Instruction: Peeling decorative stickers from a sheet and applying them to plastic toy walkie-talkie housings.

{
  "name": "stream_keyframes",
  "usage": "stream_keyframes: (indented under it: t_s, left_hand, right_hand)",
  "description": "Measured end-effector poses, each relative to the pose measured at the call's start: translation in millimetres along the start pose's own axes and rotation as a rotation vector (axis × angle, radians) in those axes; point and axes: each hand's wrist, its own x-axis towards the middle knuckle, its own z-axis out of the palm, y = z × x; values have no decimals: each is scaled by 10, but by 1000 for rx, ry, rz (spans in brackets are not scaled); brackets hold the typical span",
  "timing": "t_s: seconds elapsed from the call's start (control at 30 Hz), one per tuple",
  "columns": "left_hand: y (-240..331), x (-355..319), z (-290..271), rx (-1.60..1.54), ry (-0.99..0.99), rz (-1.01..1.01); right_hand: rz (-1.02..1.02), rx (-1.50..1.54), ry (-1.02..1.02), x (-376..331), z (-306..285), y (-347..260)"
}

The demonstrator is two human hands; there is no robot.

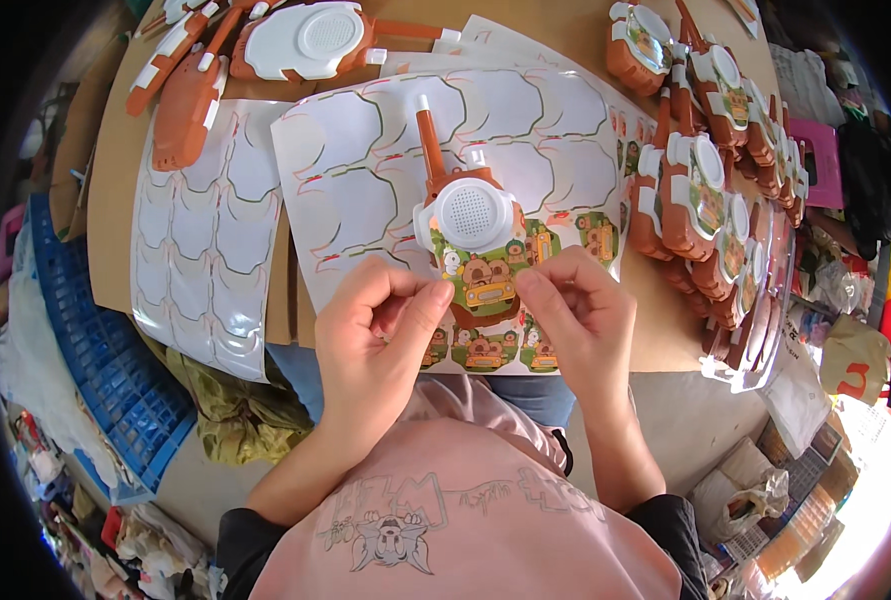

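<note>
A brown and white toy walkie-talkie (472,213) lies in front of me on a sticker sheet (335,130), its brown, white-tipped antenna pointing away. Over its lower half is a cartoon sticker (490,285) with bears in a yellow car. My left hand (370,335) pinches the sticker's left edge between thumb and forefinger. On the opposite edge, my right hand (587,315) makes the same pinch. I cannot tell how much of the sticker touches the toy. Printed stickers (597,236) remain on the sheet's near part, while its far part shows bare white cut-outs.
A used sticker sheet (203,235) overhangs the table's (110,230) left front. Brown and white walkie-talkies (305,42) lie at the far left. Several stickered ones (693,190) are piled at the right, by a clear plastic tray (755,375). A blue basket (90,340) stands at left.
</note>
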Motion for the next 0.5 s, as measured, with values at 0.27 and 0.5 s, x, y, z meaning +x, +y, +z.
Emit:
stream_keyframes:
  t_s: [0.27,0.5]
  left_hand:
    - [-23,42,14,48,15,18]
    - [-1,60,17,119,12,7]
  right_hand:
    - [44,61,1,38,27,50]
    - [73,61,0,47,16,59]
